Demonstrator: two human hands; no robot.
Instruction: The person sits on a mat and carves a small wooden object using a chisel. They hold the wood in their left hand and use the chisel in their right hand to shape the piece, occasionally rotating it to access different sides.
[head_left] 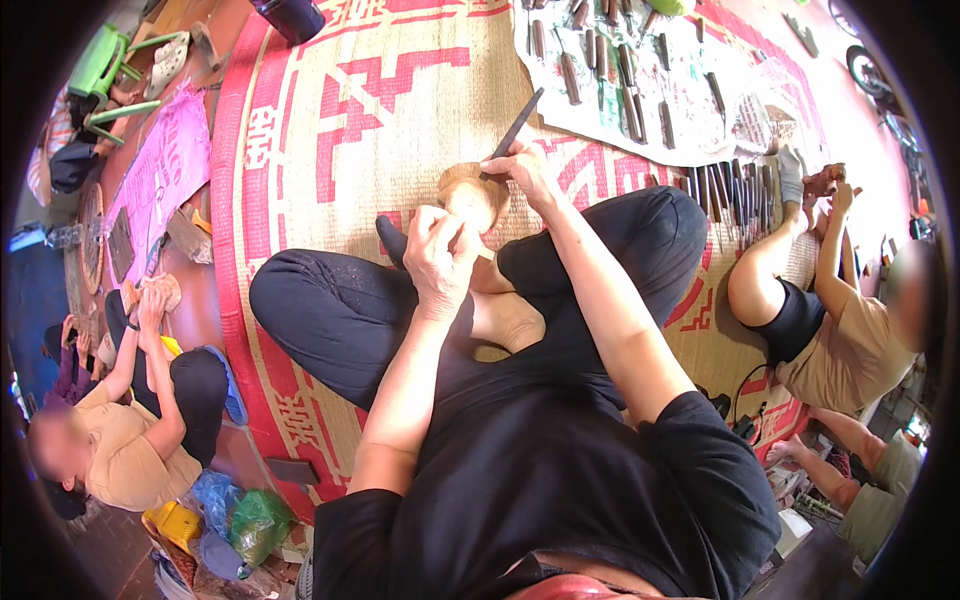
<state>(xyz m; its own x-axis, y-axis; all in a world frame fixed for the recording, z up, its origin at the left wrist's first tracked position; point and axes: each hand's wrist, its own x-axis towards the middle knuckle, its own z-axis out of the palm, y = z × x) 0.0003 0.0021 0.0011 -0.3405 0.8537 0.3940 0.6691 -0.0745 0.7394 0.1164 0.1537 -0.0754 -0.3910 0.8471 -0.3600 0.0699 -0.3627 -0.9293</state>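
The left hand (440, 250) grips the wood lump (472, 197). Right above it, the right hand (525, 165) pinches a chisel (513, 135), carving. Next likely needs small, careful cuts.

I sit on a woven straw mat (330, 120) with red patterns. Ahead of me lies a printed sheet (690, 100) covered with rows of dark chisels (630, 70). A green stool (100, 70) stands far left, and plastic bags (240, 520) sit beside a seated co-worker (130, 440).
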